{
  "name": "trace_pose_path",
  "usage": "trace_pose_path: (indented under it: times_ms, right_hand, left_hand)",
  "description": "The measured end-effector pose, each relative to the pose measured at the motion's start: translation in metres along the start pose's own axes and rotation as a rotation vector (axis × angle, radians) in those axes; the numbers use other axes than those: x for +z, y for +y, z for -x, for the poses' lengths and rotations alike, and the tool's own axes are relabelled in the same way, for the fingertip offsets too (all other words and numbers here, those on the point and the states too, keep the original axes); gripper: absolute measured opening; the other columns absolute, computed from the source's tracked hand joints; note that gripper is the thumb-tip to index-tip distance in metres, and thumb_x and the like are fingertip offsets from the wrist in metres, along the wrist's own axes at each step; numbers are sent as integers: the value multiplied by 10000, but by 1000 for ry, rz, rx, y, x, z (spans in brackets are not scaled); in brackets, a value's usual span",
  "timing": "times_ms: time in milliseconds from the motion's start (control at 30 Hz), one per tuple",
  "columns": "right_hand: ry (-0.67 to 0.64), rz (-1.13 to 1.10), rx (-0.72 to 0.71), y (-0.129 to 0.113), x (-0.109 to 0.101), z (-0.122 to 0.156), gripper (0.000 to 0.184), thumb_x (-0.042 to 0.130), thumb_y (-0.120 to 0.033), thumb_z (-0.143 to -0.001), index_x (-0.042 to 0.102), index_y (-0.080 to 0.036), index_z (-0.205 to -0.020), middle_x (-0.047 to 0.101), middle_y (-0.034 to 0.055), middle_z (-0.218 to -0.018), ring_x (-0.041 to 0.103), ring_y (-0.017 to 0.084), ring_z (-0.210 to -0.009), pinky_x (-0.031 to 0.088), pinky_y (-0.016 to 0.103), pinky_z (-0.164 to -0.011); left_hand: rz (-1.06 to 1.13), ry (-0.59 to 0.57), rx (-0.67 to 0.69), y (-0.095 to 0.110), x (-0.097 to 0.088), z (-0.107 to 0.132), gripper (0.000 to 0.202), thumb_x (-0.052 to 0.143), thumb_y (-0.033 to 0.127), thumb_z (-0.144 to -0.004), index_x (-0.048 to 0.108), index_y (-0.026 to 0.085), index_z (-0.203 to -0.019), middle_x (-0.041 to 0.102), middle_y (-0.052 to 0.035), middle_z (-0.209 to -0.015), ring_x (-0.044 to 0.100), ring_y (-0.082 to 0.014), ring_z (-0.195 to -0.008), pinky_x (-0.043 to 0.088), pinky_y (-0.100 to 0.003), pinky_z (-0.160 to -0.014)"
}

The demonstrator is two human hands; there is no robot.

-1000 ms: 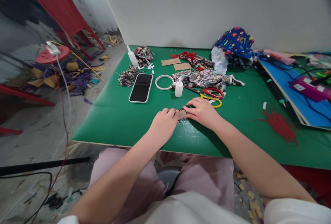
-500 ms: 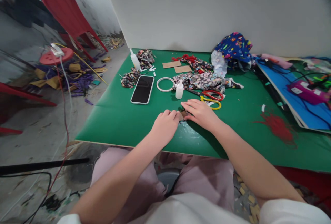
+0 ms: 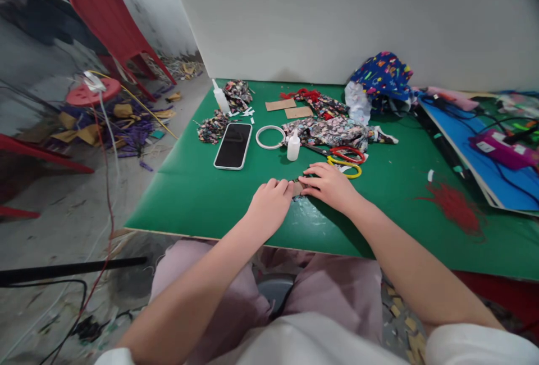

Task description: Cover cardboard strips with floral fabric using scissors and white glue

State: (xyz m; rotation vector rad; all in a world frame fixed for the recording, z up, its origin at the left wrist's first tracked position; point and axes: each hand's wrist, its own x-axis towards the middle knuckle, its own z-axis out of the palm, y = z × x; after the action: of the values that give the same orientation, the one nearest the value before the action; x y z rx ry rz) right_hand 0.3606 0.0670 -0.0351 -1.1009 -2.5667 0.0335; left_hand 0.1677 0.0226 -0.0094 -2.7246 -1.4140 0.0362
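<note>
Near the front edge of the green tabletop (image 3: 189,196), my left hand (image 3: 273,202) is closed on the left end of a small brown cardboard piece (image 3: 297,188). Dark patterned fabric shows along that piece's edges, mostly covered by my fingers. My right hand (image 3: 330,186) pinches the cardboard's right end between thumb and fingers. Just beyond my hands a small white squeeze bottle (image 3: 293,147) stands upright. Scissors (image 3: 347,164) with red and yellow handles lie beyond my right hand. A white ring (image 3: 270,137) lies left of the bottle.
A phone (image 3: 233,146) lies at left, near floral fabric bundles (image 3: 214,127) and a second bottle (image 3: 220,97). Two cardboard rectangles (image 3: 281,105) lie farther back. Floral cloth (image 3: 332,131), red threads (image 3: 457,208) and a blue board (image 3: 484,157) with cables are at right. A person is at far left.
My right hand's fingers have shifted slightly right and drawn in, uncovering more of the cardboard. My left hand stays in nearly the same place.
</note>
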Motion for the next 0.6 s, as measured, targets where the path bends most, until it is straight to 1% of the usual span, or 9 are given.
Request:
trace_pose_path:
  times_ms: [267,367,433,500,533,600]
  right_hand:
    - [2,-7,57,-1,-1,1,292,580,-403,-746,672,-198,-933,622,79,-975,502,213,-946,410,355,-803]
    - [-9,11,90,-1,-3,1,319,582,-438,-731,671,-196,-918,623,82,-954,512,218,-928,414,366,-789]
    - [-3,31,122,-2,-6,0,368,597,-474,-701,665,-175,-904,627,93,-925,519,235,-919,417,393,-795]
    - [21,39,131,-3,-7,-1,432,623,-471,-676,638,-152,-966,626,110,-951,520,257,-945,417,427,-823]
    - [31,28,108,-4,-7,-1,454,631,-438,-683,612,-142,-1026,622,118,-990,516,262,-976,417,436,-845]
    - [28,-22,8,-7,-5,-2,449,604,-315,-741,540,-135,-1147,597,121,-1098,500,248,-1058,416,426,-896]
  left_hand:
    - [-5,-21,-4,0,-2,0,345,338,149,-866,434,110,-1195,528,-96,-1005,464,-213,-871,414,-327,-681]
    - [1,-15,-4,1,-3,0,346,327,142,-866,438,110,-1192,530,-95,-998,464,-216,-863,415,-335,-678]
    - [3,-10,-5,1,-3,0,346,327,137,-864,440,111,-1190,531,-95,-994,465,-217,-863,415,-338,-677]
    - [3,-7,-5,2,-3,0,340,334,136,-863,442,114,-1184,532,-96,-989,467,-216,-862,413,-335,-674]
    - [4,-3,-4,2,-2,1,337,339,139,-862,441,114,-1183,531,-97,-986,467,-215,-863,412,-333,-673]
    - [3,7,1,1,-2,1,333,349,140,-861,436,110,-1181,530,-97,-978,468,-212,-863,412,-327,-673]
